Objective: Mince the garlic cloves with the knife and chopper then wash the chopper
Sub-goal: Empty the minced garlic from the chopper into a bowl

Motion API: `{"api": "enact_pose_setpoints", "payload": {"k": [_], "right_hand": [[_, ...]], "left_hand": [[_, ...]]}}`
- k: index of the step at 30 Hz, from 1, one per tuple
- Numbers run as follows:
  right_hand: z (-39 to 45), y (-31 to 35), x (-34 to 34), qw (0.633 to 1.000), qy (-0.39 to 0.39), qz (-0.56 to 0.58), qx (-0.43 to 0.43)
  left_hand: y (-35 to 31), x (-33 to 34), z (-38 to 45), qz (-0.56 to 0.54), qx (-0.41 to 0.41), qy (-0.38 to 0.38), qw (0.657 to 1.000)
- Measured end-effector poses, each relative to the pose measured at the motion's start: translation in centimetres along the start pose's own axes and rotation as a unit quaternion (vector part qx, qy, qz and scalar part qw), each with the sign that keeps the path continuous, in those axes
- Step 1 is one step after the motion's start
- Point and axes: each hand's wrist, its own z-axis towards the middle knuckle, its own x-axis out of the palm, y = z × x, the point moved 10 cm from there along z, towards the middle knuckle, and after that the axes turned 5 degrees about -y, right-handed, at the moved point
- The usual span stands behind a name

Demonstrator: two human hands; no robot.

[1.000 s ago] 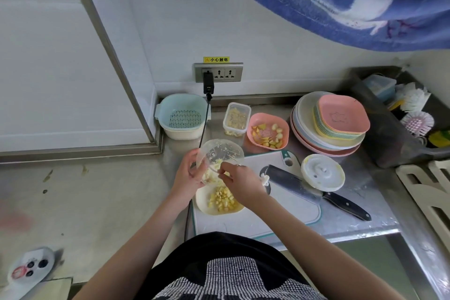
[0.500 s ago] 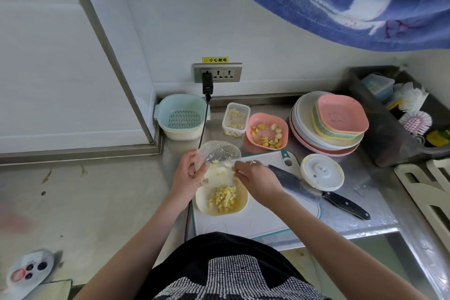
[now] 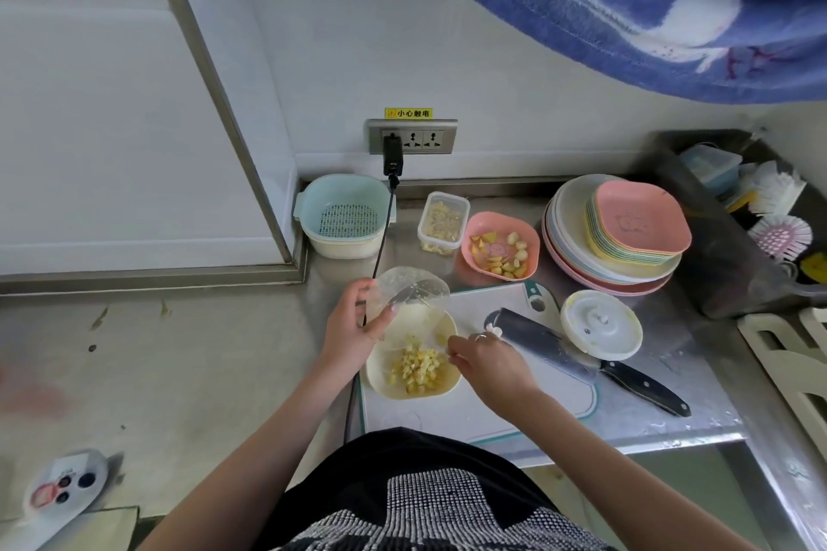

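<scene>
Over the steel counter, left hand grips chopper cup; right hand loosely curled, empty.

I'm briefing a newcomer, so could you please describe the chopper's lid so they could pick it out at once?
Start at the white cutting board on the steel counter. Off its far right corner, in front of the stack of plates, lies the chopper lid, partly over the knife blade. It is the only flat white round disc with a small centre knob and yellowish smears on its rim.

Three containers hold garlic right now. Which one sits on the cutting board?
The cream bowl of minced garlic, just below both hands. The pink dish and the clear tub sit behind the cutting board, on the steel counter.
</scene>
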Motion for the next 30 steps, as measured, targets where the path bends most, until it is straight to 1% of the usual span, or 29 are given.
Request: {"api": "enact_pose_setpoints", "payload": {"k": [3,6,10,14,17,20,23,27,30], "right_hand": [[1.0,0.8,-1.6,0.999,-0.03,0.034,0.003],[2.8,2.6,-2.9,0.996,-0.052,0.076,0.004],[4.2,4.8,-2.8,0.991,-0.038,0.126,0.021],[3.8,5.6,-1.6,0.996,-0.006,0.089,0.012],[2.2,4.6,-1.4,0.997,0.014,0.076,-0.001],[0.9,2.5,-1.6,0.996,0.024,0.08,0.009],[1.1,1.4,-2.2,0.996,0.008,0.087,0.016],[3.1,2.0,-2.8,0.996,-0.029,0.085,0.008],[4.0,2.8,-1.7,0.997,-0.009,0.078,-0.005]], "left_hand": [[0.2,0.0,0.0,-0.028,-0.01,0.004,1.0],[1.0,0.1,-0.3,-0.075,-0.064,0.007,0.995],[1.1,0.8,-0.5,-0.145,-0.122,0.017,0.982],[1.5,0.2,-0.2,-0.195,-0.155,-0.015,0.968],[1.5,-0.2,-0.2,-0.206,-0.154,-0.013,0.966],[1.5,0.0,-0.5,-0.213,-0.15,-0.005,0.966],[1.2,0.5,-0.5,-0.216,-0.146,0.002,0.965],[0.8,1.3,-0.4,-0.205,-0.142,0.023,0.968],[0.6,1.4,-0.3,-0.185,-0.135,0.032,0.973]]}}
